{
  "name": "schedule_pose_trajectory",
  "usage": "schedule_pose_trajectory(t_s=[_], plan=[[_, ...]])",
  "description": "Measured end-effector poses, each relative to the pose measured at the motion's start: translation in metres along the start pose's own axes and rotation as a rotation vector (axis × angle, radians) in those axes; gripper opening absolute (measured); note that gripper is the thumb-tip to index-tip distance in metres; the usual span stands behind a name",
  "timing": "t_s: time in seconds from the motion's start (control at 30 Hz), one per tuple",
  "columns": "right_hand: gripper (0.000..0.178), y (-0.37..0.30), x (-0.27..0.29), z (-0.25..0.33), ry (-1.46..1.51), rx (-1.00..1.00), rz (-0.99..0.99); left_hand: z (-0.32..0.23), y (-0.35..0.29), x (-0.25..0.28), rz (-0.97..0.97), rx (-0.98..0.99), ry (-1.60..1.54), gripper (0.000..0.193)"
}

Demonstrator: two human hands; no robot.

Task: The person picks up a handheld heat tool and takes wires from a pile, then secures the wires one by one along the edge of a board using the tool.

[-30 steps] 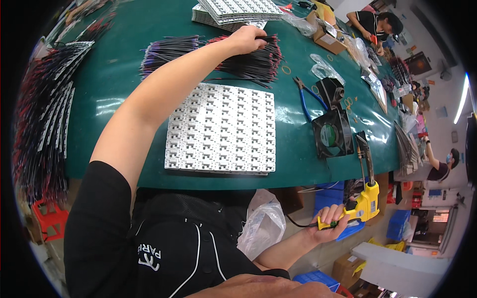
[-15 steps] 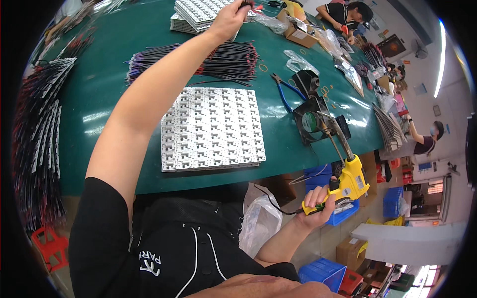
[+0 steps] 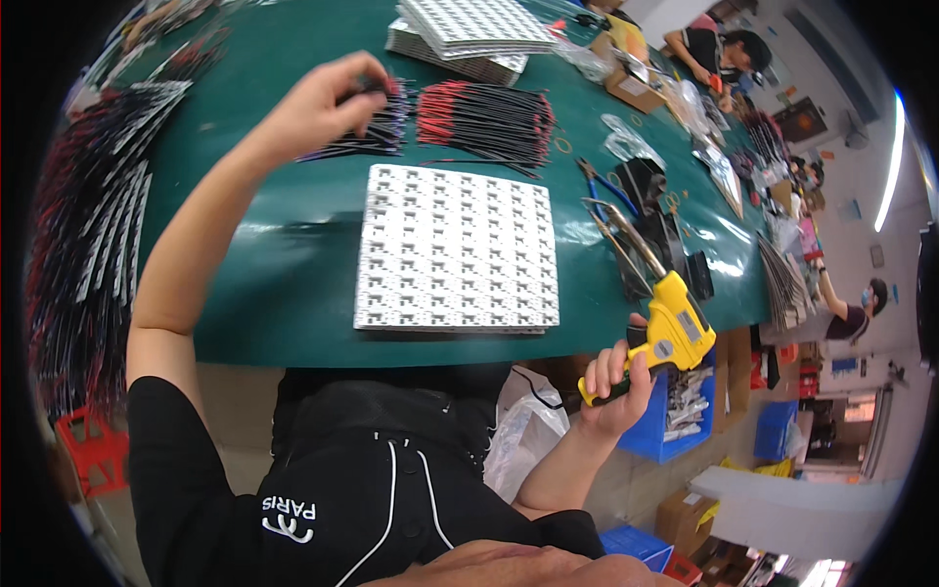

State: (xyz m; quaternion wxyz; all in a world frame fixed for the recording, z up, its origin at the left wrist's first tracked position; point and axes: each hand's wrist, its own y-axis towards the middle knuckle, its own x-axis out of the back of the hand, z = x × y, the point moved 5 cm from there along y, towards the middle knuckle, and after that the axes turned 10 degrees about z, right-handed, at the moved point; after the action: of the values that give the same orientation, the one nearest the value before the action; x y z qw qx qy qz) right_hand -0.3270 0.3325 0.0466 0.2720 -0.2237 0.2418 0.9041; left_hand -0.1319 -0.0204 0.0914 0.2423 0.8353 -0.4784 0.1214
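Note:
My right hand [image 3: 616, 386] is wrapped round the grip of a yellow soldering gun [image 3: 682, 325], whose metal tip points up and left over the table's right edge. My left hand [image 3: 337, 106] hovers over the near left part of a wire bundle with purple ends [image 3: 389, 132]. Its fingers are curled round something small and dark that I cannot make out. To the right lies a bundle of black wires with red ends [image 3: 494, 122]. Nearer to me, a stack of white circuit boards [image 3: 455, 249] lies flat on the green table, touched by neither hand.
More white boards [image 3: 479, 29] are stacked at the back. Blue-handled pliers [image 3: 593, 186] and a black stand [image 3: 648, 186] lie at right. Wired strips [image 3: 83, 235] cover the table's left side. A blue bin [image 3: 660, 440] stands below the right edge. Co-workers [image 3: 709, 59] sit beyond.
My left hand has come back from the far board stack to the purple-ended wires, still closed. The soldering gun has shifted slightly left and up in my right hand. The view has shifted too.

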Motion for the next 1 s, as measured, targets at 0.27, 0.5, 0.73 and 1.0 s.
schedule_pose_trajectory(t_s=[0.27,0.5,0.73,1.0], plan=[[0.042,0.027,-0.069,-0.045,-0.069,-0.192,0.146,0.037,-0.017,0.012,0.102,0.184,0.029,0.014],[0.040,0.031,-0.101,-0.084,-0.195,-0.265,0.176,0.078,-0.036,0.011,0.019,0.079,0.017,0.013],[0.041,0.038,-0.109,-0.105,-0.210,-0.253,0.222,0.077,-0.039,0.011,-0.079,0.165,0.013,0.014],[0.036,0.035,-0.111,-0.117,-0.497,-0.288,0.251,0.071,-0.037,-0.001,-0.021,0.304,0.120,0.015]])
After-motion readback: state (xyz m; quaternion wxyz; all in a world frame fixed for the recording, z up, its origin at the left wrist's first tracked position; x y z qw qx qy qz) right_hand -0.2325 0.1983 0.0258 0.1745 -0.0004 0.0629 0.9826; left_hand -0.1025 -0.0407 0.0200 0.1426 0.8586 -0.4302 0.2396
